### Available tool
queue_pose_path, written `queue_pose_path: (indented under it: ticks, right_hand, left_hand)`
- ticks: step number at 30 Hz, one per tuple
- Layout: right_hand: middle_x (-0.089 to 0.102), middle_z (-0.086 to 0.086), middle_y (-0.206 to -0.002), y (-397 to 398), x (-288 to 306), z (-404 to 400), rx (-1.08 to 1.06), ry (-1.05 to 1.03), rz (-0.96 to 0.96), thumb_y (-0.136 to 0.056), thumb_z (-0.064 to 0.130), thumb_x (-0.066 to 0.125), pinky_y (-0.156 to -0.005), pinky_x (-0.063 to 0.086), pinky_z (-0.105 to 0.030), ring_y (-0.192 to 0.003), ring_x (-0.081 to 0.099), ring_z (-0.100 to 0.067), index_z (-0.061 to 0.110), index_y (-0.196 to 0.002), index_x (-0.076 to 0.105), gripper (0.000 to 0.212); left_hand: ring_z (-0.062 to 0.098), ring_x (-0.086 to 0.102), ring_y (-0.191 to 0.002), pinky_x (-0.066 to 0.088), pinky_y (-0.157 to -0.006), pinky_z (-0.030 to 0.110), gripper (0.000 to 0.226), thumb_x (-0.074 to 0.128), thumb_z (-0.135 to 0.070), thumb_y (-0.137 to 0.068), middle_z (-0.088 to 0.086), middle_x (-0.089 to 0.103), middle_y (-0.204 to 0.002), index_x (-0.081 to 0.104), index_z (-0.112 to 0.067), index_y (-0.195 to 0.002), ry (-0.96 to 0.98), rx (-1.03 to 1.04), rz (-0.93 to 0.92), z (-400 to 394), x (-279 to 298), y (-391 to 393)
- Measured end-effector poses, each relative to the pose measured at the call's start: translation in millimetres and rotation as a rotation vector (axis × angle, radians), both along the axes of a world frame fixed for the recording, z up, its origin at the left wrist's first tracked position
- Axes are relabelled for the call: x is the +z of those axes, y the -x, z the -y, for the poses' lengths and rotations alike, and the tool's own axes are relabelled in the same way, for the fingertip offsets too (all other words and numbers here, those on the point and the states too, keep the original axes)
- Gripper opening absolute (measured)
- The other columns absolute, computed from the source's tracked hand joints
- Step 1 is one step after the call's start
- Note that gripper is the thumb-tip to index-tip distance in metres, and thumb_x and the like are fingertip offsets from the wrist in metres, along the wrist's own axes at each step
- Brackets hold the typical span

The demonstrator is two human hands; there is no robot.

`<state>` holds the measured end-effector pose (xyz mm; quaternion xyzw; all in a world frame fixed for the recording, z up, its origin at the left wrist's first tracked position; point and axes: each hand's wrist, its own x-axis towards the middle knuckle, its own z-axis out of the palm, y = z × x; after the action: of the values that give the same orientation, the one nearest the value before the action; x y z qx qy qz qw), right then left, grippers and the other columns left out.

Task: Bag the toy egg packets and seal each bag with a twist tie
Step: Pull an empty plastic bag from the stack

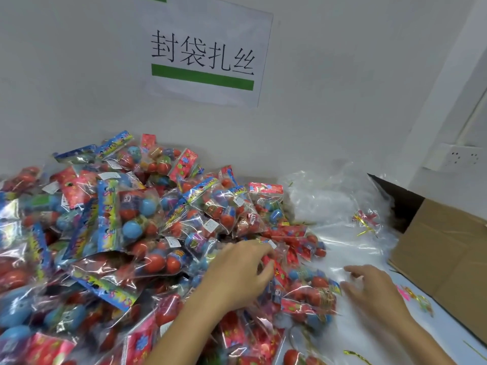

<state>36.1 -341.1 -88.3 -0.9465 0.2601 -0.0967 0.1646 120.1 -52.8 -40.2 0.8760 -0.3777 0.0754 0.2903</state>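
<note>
Head view: left hand [238, 270] grips one egg packet [274, 262]; right hand [374, 291] grip slack, holding nothing

wall sign [208, 52]: "封袋扎丝"

The packet pile [110, 233] runs off the left edge (right hand [374, 291] motion-blurred).

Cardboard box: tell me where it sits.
In the head view the cardboard box sits at the right edge, open, just right of the clear bags and beyond the right hand.
</note>
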Motion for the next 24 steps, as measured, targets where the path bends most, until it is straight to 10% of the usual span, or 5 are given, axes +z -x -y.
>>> queue_pose_path:
  ticks: [5,16,24]
  right_hand:
    - [0.063,0.0,-0.072,-1.8,10.8,-2.4,-0.04,-0.064,0.171,-0.087,0.009,0.074,-0.063,0.038,-0.029,-0.069,0.057,-0.017,0.009,-0.109,0.075,0.022]
    - [0.071,0.013,-0.062,17.2,51.9,-0.1,0.022,-0.153,0.328,-0.095,0.012,0.065,-0.058,0.046,-0.016,-0.055,0.066,-0.005,0.026,-0.078,0.075,0.024]
    - [0.076,0.001,-0.109,15.6,77.6,-13.0,0.09,0.091,0.451,-0.096,0.016,0.064,-0.088,0.045,-0.03,-0.111,0.068,-0.024,0.013,-0.103,0.08,0.017]
  left_hand:
    - [0.003,0.055,-0.086,0.037,-0.074,0.025,0.02,0.046,-0.038,-0.1,-0.018,0.055,-0.09,0.062,-0.032,-0.11,0.058,-0.033,-0.051,-2.9,1.3,-0.4]
    - [0.004,0.056,-0.101,0.048,-0.091,0.03,0.027,0.047,-0.037,-0.1,-0.017,0.061,-0.11,0.064,-0.029,-0.119,0.094,-0.061,-0.073,2.7,6.3,6.0]
    - [0.004,0.041,-0.124,0.032,-0.11,0.028,0.039,0.041,-0.044,-0.102,-0.019,0.056,-0.133,0.055,-0.034,-0.137,0.111,-0.043,-0.053,5.8,6.1,10.2]
